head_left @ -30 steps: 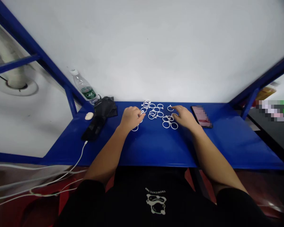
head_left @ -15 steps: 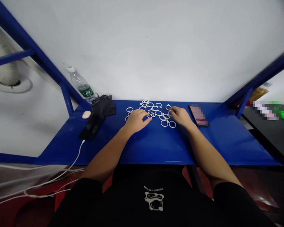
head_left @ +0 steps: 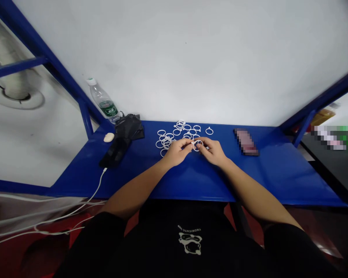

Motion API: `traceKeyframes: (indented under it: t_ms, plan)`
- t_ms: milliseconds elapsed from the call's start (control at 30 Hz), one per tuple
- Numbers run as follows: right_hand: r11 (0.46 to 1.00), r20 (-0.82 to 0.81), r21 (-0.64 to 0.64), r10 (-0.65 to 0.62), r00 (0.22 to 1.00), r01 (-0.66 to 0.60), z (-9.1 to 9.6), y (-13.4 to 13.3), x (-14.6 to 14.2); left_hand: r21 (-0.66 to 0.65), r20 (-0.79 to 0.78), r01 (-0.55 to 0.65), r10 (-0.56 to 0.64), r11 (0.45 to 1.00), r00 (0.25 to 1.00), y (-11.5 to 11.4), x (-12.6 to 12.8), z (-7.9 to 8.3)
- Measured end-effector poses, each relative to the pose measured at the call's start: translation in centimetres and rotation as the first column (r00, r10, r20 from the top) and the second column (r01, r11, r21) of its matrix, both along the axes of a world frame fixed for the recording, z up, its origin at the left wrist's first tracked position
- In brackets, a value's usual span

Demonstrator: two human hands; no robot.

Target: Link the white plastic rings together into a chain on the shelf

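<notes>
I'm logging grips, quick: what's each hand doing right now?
Left hand: closed, pinching a white ring at its left edge.
Right hand: closed, holding the same ring from the right.

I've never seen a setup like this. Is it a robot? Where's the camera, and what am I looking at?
No robot here, just a person working bare-handed. The view comes from a camera worn on the head, looking forward and down. The left hand and the right hand come together over a blue table, holding one white ring between them. More loose rings lie beside and beyond them. A phone lies off to the right; to the left are a plastic bottle and a crumpled black item.
</notes>
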State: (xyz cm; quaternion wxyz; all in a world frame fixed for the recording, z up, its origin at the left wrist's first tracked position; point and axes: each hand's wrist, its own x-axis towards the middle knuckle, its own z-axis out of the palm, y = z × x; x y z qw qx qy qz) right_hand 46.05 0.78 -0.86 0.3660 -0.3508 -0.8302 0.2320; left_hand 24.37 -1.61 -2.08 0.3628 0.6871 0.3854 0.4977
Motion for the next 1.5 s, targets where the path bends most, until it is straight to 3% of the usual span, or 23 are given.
traceKeyframes:
  t_ms: [100, 300, 733, 1000, 1133, 1367, 1500]
  plan:
    - [0.998, 0.045, 0.057, 0.011, 0.999, -0.013, 0.1, 0.0, 0.1, 0.038, 0.025, -0.019, 0.018, 0.999, 1.0, -0.2, 0.0, 0.2]
    - [0.992, 0.093, 0.123, -0.017, 0.996, 0.005, -0.1, -0.1, -0.2, 0.155, -0.13, -0.04, 0.06, 0.987, 0.99, -0.9, 0.1, 0.5]
    - [0.989, 0.284, 0.134, -0.105, 0.953, 0.068, 0.4, -0.4, -0.4, 0.078, -0.027, -0.017, 0.019, 0.997, 0.999, -0.7, 0.2, 0.4]
    - [0.992, 0.278, 0.123, 0.002, 0.961, -0.038, 0.3, -0.2, -0.3, 0.017, 0.024, -0.022, 0.022, 1.0, 0.999, -0.1, 0.2, 0.0]
    - [0.991, 0.253, 0.108, 0.051, 0.966, -0.08, 0.6, 0.3, 0.3, 0.005, 0.019, -0.131, 0.131, 0.991, 0.991, 0.2, -0.3, 0.0]
    - [0.967, 0.221, 0.137, -0.242, 0.945, 0.215, 1.7, 2.4, 2.8, 0.124, -0.047, -0.313, 0.321, 0.942, 0.946, 1.3, -2.1, 0.7]
    - [0.946, 0.284, 0.095, -0.323, 0.903, 0.309, 1.7, 4.0, 4.5, 0.239, -0.155, -0.367, 0.409, 0.899, 0.899, 2.0, -3.4, 1.2]
